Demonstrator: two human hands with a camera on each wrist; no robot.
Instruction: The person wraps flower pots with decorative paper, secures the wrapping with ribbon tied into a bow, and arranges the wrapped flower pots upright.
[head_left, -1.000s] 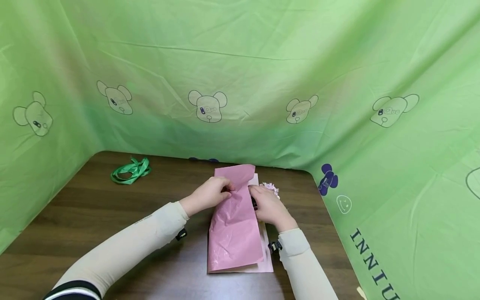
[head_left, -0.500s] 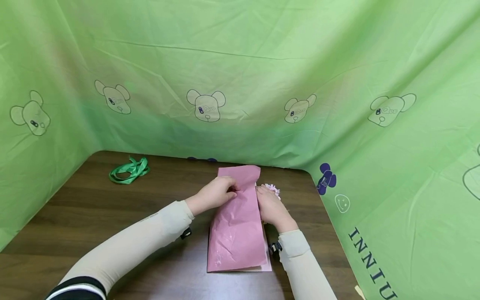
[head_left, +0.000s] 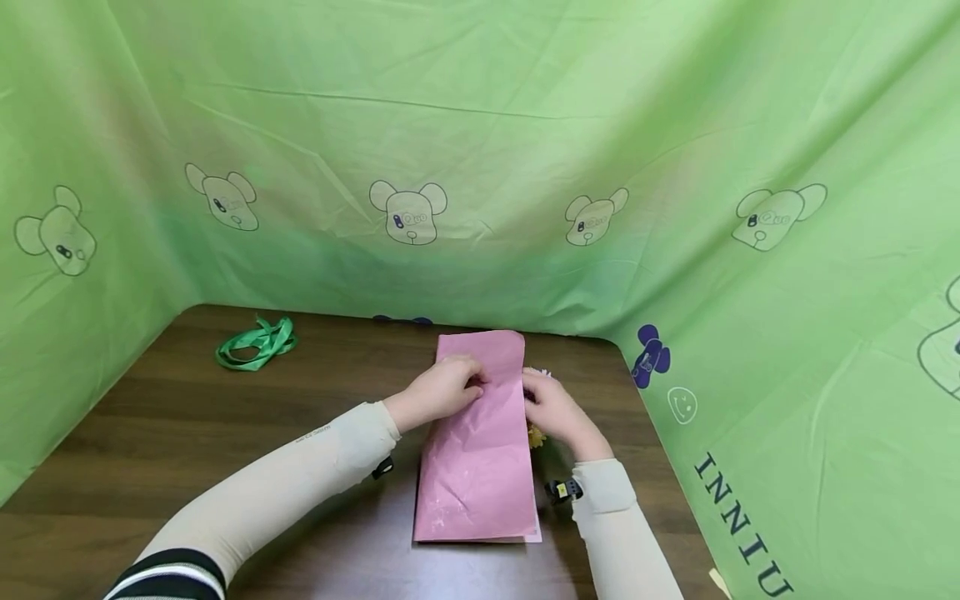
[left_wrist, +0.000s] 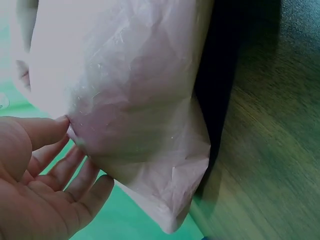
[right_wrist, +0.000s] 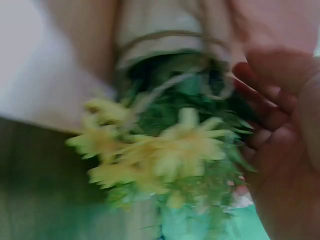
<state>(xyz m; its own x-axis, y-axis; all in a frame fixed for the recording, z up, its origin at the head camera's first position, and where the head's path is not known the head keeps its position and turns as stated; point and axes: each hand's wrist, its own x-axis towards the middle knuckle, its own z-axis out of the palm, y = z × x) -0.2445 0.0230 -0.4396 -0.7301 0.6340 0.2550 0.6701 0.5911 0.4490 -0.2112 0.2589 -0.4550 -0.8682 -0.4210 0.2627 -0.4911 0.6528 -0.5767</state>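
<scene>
A folded sheet of pink wrapping paper (head_left: 480, 467) stands over the middle of the table. At its upper left, my left hand (head_left: 444, 387) pinches it; in the left wrist view, the thumb and fingertips of that left hand (left_wrist: 55, 180) meet at the paper's edge (left_wrist: 140, 115). My right hand (head_left: 558, 412) is at the sheet's right edge, fingers loosely bent. The right wrist view, blurred, has this right hand (right_wrist: 285, 145) beside yellow flowers (right_wrist: 175, 150) with green leaves. Twine (right_wrist: 170, 34) circles a pale wrap above them. Most of the bunch is hidden under the paper in the head view.
A loose coil of green ribbon (head_left: 257, 343) lies at the back left of the brown wooden table (head_left: 187, 442). Green printed cloth (head_left: 487, 125) hangs around the back and sides. A small pale piece (head_left: 720, 582) is near the right edge.
My left hand has moved right, carrying the upper pink paper farther over the paler layer and flowers. My right hand has drawn back slightly to the right, with yellow flowers now showing below it.
</scene>
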